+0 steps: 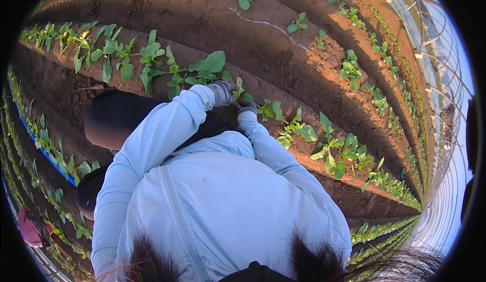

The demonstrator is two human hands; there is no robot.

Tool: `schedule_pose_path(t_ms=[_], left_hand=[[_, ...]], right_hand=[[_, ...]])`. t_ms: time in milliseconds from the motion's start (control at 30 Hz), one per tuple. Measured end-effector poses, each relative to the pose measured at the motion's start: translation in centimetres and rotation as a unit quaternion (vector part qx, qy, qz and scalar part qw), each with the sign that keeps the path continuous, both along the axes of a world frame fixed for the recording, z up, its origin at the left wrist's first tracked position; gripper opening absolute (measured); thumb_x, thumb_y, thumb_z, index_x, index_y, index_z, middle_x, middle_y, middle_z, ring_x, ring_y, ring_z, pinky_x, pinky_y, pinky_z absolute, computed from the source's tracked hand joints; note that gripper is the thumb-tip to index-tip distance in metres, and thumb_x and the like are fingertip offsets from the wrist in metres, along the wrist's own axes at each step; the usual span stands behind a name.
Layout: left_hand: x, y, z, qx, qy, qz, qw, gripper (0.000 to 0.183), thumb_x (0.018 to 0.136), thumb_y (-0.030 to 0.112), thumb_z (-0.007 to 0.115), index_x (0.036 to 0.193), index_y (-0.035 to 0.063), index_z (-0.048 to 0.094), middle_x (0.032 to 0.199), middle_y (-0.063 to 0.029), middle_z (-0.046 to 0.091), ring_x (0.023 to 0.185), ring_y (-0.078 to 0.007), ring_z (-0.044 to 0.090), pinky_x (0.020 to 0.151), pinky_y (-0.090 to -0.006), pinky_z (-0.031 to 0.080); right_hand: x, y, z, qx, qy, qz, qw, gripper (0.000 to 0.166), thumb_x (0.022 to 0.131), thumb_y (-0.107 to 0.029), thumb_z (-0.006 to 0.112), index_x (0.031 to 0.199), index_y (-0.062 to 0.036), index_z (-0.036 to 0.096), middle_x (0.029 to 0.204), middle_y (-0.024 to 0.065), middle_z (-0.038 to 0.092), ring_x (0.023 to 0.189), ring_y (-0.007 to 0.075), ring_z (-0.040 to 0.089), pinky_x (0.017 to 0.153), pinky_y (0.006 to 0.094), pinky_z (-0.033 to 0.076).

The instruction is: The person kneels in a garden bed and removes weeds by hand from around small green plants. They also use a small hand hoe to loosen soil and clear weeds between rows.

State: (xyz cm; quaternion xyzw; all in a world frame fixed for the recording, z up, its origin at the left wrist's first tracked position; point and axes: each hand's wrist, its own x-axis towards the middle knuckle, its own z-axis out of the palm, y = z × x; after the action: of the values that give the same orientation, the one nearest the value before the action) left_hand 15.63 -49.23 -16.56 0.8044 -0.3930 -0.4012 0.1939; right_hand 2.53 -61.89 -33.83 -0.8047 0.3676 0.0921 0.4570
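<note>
My left hand (pixel 221 93), in a grey knitted glove, reaches down to a row of young leafy seedlings on a raised soil bed (pixel 262 82). My right hand (pixel 246 107), gloved in dark grey, is just beside it, low at the soil. Between and beyond the fingertips stands a small seedling (pixel 239 87) with pale green leaves. Its base is hidden by the hands, and whether either hand grips it is unclear. Close to my left hand grows a larger broad-leaved plant (pixel 209 64). Right of my right hand, another seedling (pixel 274 110) stands in the same row.
Furrows (pixel 182 23) run between further planted beds. A white string (pixel 271 24) lies across the soil. Along the left runs a blue hose or pipe (pixel 47 154). A person in pink clothing (pixel 29 228) is at lower left. Curved greenhouse frames (pixel 436 50) stand at right. My bent knee (pixel 114 118) is beside the bed.
</note>
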Motion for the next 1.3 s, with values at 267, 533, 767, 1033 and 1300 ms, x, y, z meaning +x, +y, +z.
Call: schedule_pose_path(t_ms=[267,533,767,1033,1300], left_hand=[[0.1,0.6,0.7,0.022,0.021,-0.007,1.000,0.051,0.080,0.025,0.059,0.127,0.0113,0.047,0.137,-0.0145,0.036,0.127,-0.0305,0.033,0.105,-0.0345,0.027],[-0.1,-0.4,-0.8,-0.001,0.011,-0.031,0.999,0.058,0.076,0.034,0.060,0.127,0.0108,0.046,0.137,-0.0127,0.038,0.127,-0.0285,0.034,0.104,-0.0342,0.027],[0.0,-0.5,0.4,0.009,0.006,-0.041,0.999,0.058,0.077,0.036,0.059,0.128,0.0104,0.046,0.137,-0.0135,0.037,0.127,-0.0287,0.034,0.104,-0.0341,0.027],[-0.3,0.0,1.5,0.003,0.003,-0.049,0.999,0.057,0.077,0.035,0.060,0.127,0.0106,0.047,0.135,-0.0137,0.039,0.125,-0.0294,0.036,0.104,-0.0348,0.028],[-1.5,1.4,3.7,-0.029,-0.020,-0.057,0.998,0.044,0.079,0.027,0.061,0.119,0.0118,0.053,0.126,-0.0133,0.048,0.118,-0.0301,0.043,0.101,-0.0365,0.033]], right_hand=[[0.4,0.9,-1.9,0.166,-0.067,-0.144,0.973,0.031,0.076,-0.022,0.067,0.099,-0.0020,0.062,0.094,0.0132,0.065,0.082,0.0244,0.061,0.075,0.0334,0.047],[-0.5,-0.6,-0.7,-0.084,-0.046,0.111,0.989,0.041,0.080,-0.027,0.060,0.114,-0.0052,0.051,0.117,0.0134,0.055,0.108,0.0278,0.053,0.090,0.0358,0.042],[0.7,0.3,5.2,-0.144,0.048,0.127,0.980,0.042,0.077,-0.035,0.063,0.108,-0.0071,0.054,0.108,0.0134,0.060,0.099,0.0307,0.057,0.082,0.0393,0.046],[1.0,1.4,5.1,-0.091,0.038,0.074,0.992,0.033,0.084,-0.030,0.054,0.107,-0.0068,0.055,0.107,0.0152,0.060,0.099,0.0311,0.057,0.084,0.0390,0.045],[2.6,3.2,2.7,0.576,-0.196,-0.392,0.690,0.034,0.092,-0.023,0.034,0.115,-0.0075,0.052,0.120,0.0115,0.053,0.111,0.0267,0.049,0.096,0.0371,0.038]])
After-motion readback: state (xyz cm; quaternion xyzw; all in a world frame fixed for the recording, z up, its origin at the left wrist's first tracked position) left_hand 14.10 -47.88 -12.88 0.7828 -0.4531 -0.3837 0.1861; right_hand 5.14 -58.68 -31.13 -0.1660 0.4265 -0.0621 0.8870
